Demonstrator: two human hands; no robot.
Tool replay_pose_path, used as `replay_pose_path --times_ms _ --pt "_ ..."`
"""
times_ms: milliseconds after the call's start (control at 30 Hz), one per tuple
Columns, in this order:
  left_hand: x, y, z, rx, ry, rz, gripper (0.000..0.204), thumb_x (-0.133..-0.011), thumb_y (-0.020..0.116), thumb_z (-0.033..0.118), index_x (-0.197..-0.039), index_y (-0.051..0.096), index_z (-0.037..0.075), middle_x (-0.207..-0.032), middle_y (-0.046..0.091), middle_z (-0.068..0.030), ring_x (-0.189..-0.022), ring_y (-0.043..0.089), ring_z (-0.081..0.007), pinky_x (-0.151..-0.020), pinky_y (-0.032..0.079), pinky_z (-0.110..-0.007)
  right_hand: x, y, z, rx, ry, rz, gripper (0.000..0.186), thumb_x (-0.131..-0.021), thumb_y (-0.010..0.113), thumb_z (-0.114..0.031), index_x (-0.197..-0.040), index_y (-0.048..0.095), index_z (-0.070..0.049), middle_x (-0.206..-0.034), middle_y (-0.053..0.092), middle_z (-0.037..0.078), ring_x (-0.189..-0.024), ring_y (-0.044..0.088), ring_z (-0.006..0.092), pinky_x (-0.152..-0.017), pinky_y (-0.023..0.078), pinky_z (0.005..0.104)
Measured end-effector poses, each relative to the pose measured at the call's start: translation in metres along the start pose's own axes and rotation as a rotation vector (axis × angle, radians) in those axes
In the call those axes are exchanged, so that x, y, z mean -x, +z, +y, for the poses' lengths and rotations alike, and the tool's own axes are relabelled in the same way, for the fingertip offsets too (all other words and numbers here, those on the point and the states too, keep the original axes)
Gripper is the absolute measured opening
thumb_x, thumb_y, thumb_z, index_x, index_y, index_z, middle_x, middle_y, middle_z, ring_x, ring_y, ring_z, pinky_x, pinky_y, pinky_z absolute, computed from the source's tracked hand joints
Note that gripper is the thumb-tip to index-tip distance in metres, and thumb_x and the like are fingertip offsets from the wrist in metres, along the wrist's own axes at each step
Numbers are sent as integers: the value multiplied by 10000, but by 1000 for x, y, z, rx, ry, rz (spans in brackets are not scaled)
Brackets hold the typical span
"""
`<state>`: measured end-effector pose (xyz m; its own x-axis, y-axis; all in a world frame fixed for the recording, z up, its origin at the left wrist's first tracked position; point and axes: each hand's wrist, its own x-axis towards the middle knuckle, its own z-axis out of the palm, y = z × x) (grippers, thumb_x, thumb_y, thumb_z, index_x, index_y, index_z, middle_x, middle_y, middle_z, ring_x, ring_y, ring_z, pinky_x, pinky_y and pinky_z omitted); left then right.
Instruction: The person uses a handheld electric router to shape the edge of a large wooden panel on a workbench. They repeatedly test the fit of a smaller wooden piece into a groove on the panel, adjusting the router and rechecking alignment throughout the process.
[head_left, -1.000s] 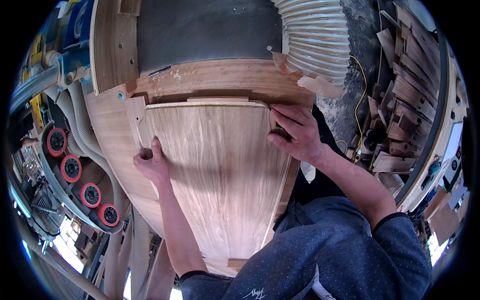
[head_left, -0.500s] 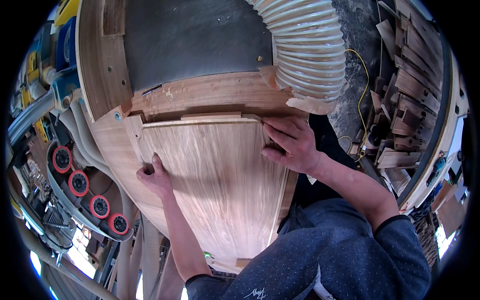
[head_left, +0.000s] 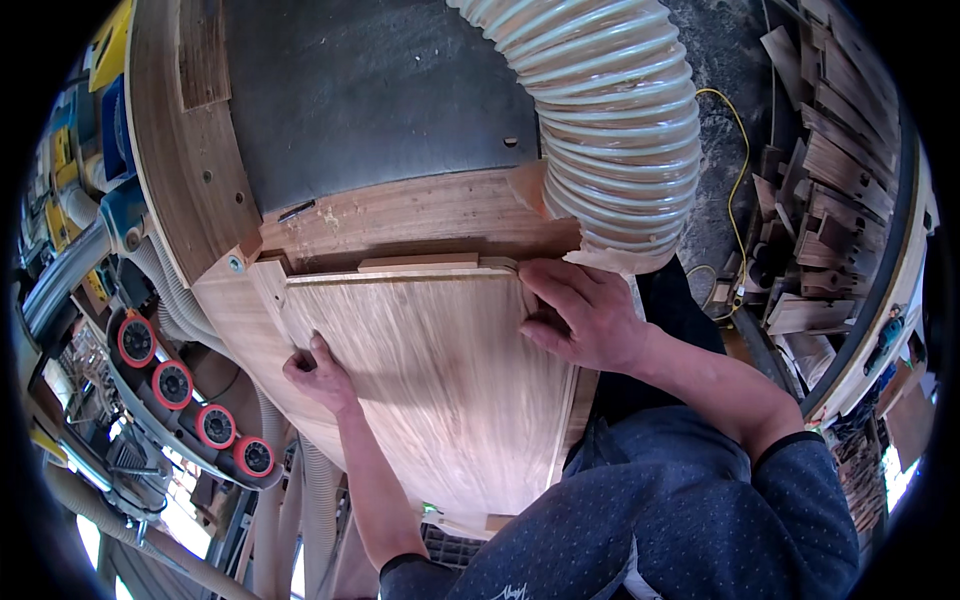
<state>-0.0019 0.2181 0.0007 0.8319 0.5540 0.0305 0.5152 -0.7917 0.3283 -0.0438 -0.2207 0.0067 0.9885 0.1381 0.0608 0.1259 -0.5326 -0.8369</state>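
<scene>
The panel [head_left: 430, 400] lies between the hands, long axis toward the body. The left hand [head_left: 322, 377] is curled at its left edge; the right hand [head_left: 590, 318], fingers bent, is nearer the far corner. Firm grip cannot be confirmed.

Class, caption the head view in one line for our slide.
A wooden board, left hand at its left edge, right hand at its far right corner near a ribbed hose.
</scene>
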Motion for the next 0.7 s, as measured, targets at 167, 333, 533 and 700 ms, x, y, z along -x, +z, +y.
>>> replay_pose_path --times_ms 167,333,533,700 --pt "-1 2 -6 37 2 5 739 -835 814 543 -1112 540 -84 -1000 542 -142 -903 502 -275 -857 453 -410 -27 -7 -10 -15 111 -76 763 -835 807 -190 -1471 433 4 -1321 688 83 -1176 619 270 -976 503 394" --pt "0 0 -10 14 18 14 751 -831 812 569 -1106 541 -75 -992 531 -126 -901 496 -263 -855 450 -403 -37 0 -14 -73 178 -184 803 -837 803 -168 -1496 382 13 -1307 701 68 -1219 582 251 -1020 495 383" --pt "2 -1 -4 34 -12 -11 797 -811 804 630 -1084 539 -70 -990 523 -115 -890 496 -247 -843 452 -392 -32 9 -6 -94 116 -124 738 -825 814 -122 -1458 455 0 -1239 710 88 -1168 605 237 -948 548 352" --pt "-4 -4 -8 13 0 -50 799 -784 826 639 -1050 545 -60 -963 528 -105 -856 503 -231 -811 460 -385 -28 8 -10 -164 169 -100 613 -795 834 -68 -1362 599 -62 -1204 682 100 -1023 667 214 -778 601 302"
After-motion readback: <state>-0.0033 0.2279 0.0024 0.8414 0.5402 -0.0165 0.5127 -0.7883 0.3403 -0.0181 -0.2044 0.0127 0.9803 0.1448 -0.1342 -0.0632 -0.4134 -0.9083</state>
